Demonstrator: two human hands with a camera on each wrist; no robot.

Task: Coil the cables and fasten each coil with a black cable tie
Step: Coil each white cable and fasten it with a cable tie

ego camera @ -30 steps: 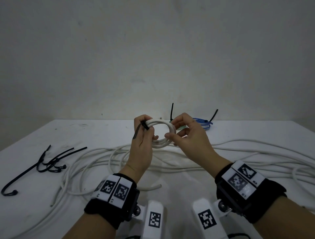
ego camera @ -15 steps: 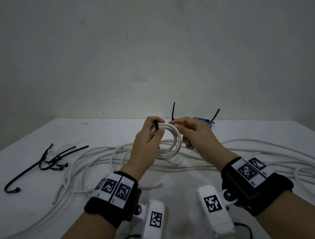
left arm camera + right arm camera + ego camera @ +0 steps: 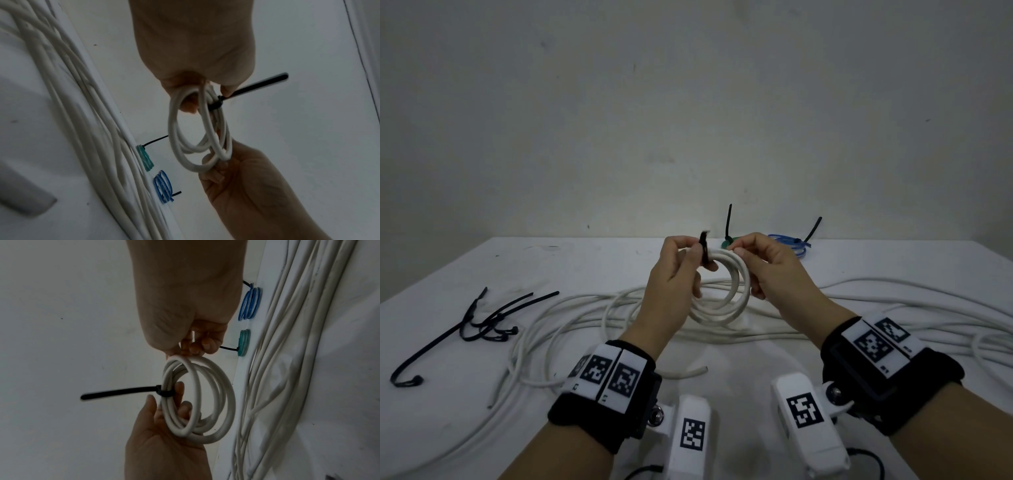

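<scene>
The coil (image 3: pixel 722 291) is held above the tabletop (image 3: pixel 431 428). The left hand (image 3: pixel 674 284) grips its left side beside the tie (image 3: pixel 164 393); the right hand (image 3: pixel 767 270) pinches its upper right strands. Risk: the tie looks cinched but its long tail sticks out untrimmed; if either grip loosens, the springy round loops may splay. The cable is smooth white, the tie a thin black strap. Beyond lie loose cables (image 3: pixel 893 308), then the green coil (image 3: pixel 243 342) and blue coil (image 3: pixel 249 303), both tied.
</scene>
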